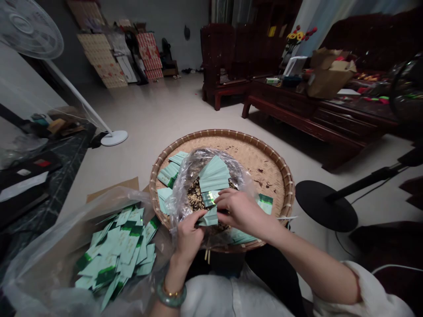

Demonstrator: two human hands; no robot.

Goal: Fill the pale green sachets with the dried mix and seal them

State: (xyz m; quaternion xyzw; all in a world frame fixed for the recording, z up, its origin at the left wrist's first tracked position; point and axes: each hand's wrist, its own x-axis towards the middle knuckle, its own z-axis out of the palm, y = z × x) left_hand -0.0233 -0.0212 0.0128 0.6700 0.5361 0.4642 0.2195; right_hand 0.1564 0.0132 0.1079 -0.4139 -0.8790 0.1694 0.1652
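Over a round woven bamboo tray (276, 165), my left hand (190, 233) pinches a pale green packet (209, 217) at its left side. My right hand (236, 209) is at the same packet's right edge, its fingers bent; whether they grip it is partly hidden. A fanned stack of green packets (214, 174) lies just beyond my hands, on a clear plastic bag (185, 176) holding loose dark and tan dried bits (195, 196). More green packets (170, 174) sit along the tray's left side, and others (265, 203) at its right.
A large clear bag (42, 259) with many green packets (119, 246) stands at lower left. Beyond the tray are a white fan's base (114, 138) at left, a black round stand base (325, 206) at right, and a dark wooden table (297, 110) bearing a cardboard box (327, 77).
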